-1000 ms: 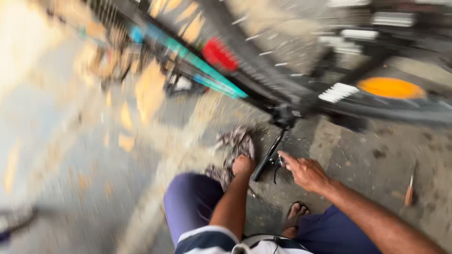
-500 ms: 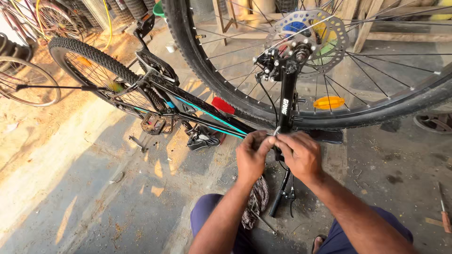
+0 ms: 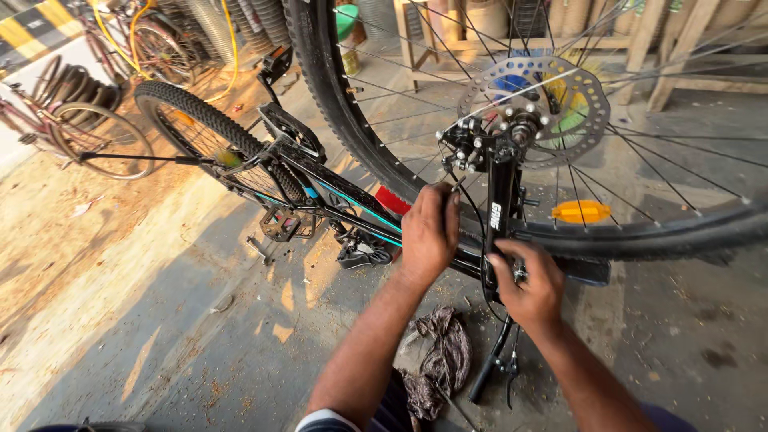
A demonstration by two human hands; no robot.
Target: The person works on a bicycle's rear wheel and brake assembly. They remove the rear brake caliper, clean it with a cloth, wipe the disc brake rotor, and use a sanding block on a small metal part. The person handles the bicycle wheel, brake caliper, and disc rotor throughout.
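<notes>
— Where is the fork leg in all this?

— The black fork leg [image 3: 501, 214] of the upturned bicycle stands nearly upright in the middle of the view, running down from the front wheel's hub to the handlebar [image 3: 490, 370] resting on the concrete floor [image 3: 160, 320]. Both hands are on it, low down, just under the tyre [image 3: 640, 240].

— What is the left hand doing?

— The left hand [image 3: 429, 232] sits on the left side of the leg, fingers [image 3: 448, 200] curled shut, with a thin black cable [image 3: 474, 210] passing right by the fingertips. Whether it actually pinches that cable, I cannot tell.

— And the right?

— The right hand [image 3: 530, 282] is lower and on the right side, its fingers closed around the base of the fork leg, thumb across the front.

— What lies above them?

— The silver brake disc [image 3: 534, 102] and the black caliper [image 3: 472, 144], bolted at the top of the leg, well above both hands. An orange reflector [image 3: 582, 211] hangs in the spokes just right of the leg.

— And around?

— A crumpled dark rag [image 3: 444, 356] lies on the floor below the left forearm. The black and teal frame [image 3: 336, 200] stretches away left to the rear wheel [image 3: 210, 136], and other bicycles [image 3: 96, 120] stand beyond.
</notes>
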